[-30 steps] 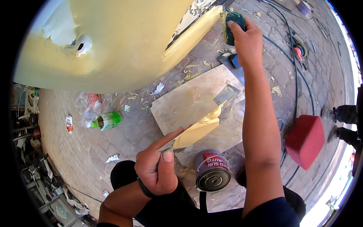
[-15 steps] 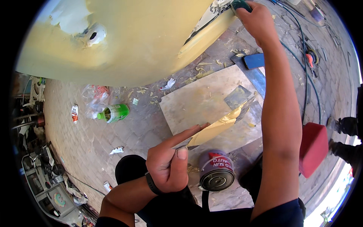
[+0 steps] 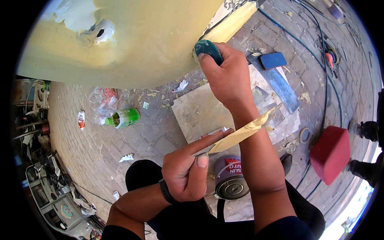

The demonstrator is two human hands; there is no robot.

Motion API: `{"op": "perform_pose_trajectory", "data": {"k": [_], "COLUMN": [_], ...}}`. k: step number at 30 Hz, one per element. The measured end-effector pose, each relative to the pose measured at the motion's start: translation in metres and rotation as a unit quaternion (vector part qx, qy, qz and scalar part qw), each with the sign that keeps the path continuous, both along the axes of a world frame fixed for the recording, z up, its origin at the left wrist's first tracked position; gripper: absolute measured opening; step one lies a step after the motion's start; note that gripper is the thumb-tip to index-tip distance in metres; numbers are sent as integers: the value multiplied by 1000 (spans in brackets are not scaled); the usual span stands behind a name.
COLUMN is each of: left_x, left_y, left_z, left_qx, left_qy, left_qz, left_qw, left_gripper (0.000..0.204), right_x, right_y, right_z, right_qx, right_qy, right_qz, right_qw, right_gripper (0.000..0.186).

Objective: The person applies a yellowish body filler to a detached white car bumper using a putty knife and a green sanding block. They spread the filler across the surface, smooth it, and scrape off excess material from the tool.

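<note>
My left hand (image 3: pixel 185 174) is closed on a flat metal putty blade (image 3: pixel 240 135) that carries a thick layer of yellow putty; thumb and fingers pinch its near end. In my right hand (image 3: pixel 232 76) is a dark green putty spreader (image 3: pixel 209 51). Its edge meets the lower rim of a large curved panel (image 3: pixel 148 52), coated yellowish with pale patches and a dark hole at left. Fresh yellow putty (image 3: pixel 236 23) runs along the panel's edge beyond that hand. My right forearm passes behind the far part of the putty blade.
Below lies a stained board (image 3: pixel 196 108), with a long metal strip (image 3: pixel 282 86) and a phone (image 3: pixel 273 60) by its far corner. A putty can (image 3: pixel 232 185) stands between my legs. A green bottle (image 3: pixel 127 117), red block (image 3: pixel 330 156), hoses (image 3: pixel 296 38) and another person's feet (image 3: pixel 366 130) surround it.
My right hand has drawn the spreader back toward me and left along the panel edge, leaving a smoother putty strip. The left hand with the putty blade has shifted slightly right.
</note>
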State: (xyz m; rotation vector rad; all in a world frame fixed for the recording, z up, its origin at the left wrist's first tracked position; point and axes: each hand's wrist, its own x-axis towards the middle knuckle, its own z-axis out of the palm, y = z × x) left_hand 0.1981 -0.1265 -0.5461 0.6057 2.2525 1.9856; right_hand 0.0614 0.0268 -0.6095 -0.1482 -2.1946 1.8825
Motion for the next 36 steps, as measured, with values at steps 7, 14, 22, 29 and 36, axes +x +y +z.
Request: {"op": "perform_pose_trajectory", "data": {"k": [7, 14, 22, 29, 36], "left_x": [1, 3, 4, -2, 2], "left_y": [-6, -1, 6, 4, 4], "left_z": [-4, 4, -7, -1, -5], "left_qx": [-37, -50, -21, -26, -27], "left_qy": [16, -44, 12, -7, 4], "left_qz": [6, 17, 43, -5, -14], "left_qw": [999, 998, 999, 1000, 1000], "left_gripper": [36, 30, 24, 20, 26], "right_x": [3, -80, -129, -75, 0], "right_y": [38, 143, 165, 98, -5], "right_z": [-32, -44, -51, -55, -43], "right_qx": [-584, -79, 13, 22, 28], "right_qy": [-67, 79, 121, 118, 123], "right_qz": [92, -161, -167, -176, -165], "right_qw": [803, 981, 978, 977, 978], "right_gripper": [24, 27, 31, 25, 25]}}
